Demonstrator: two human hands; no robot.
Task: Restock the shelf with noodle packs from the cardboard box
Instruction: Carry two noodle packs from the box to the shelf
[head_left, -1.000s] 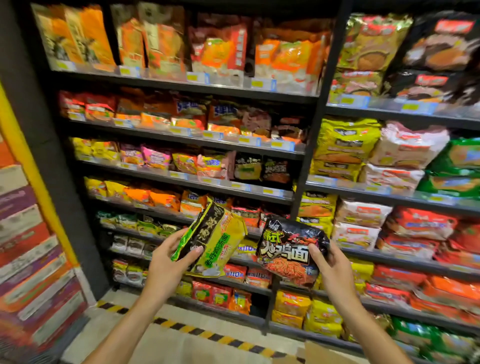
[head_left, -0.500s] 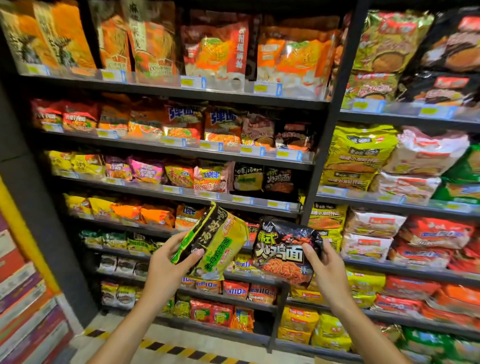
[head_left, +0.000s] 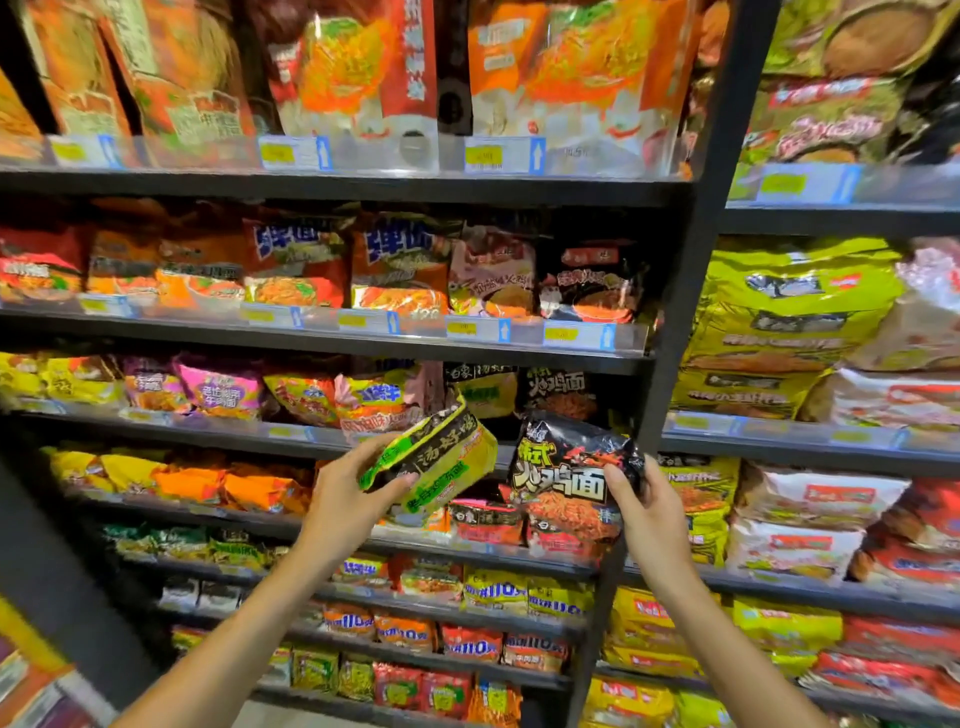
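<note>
Below frame centre, the left hand (head_left: 345, 499) grips a yellow-green noodle pack (head_left: 436, 457) and the right hand (head_left: 652, 512) a black noodle pack (head_left: 569, 467); each should slide upright into its matching row on the shelf (head_left: 322, 441).

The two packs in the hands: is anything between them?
Nothing held: the head view shows a narrow gap between the yellow pack and the black pack, with only shelf stock behind it.

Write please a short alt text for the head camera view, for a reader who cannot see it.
A person's left hand holds a yellow-green noodle pack and the right hand holds a black noodle pack, both raised before dark shop shelves crowded with colourful noodle packs.
</note>
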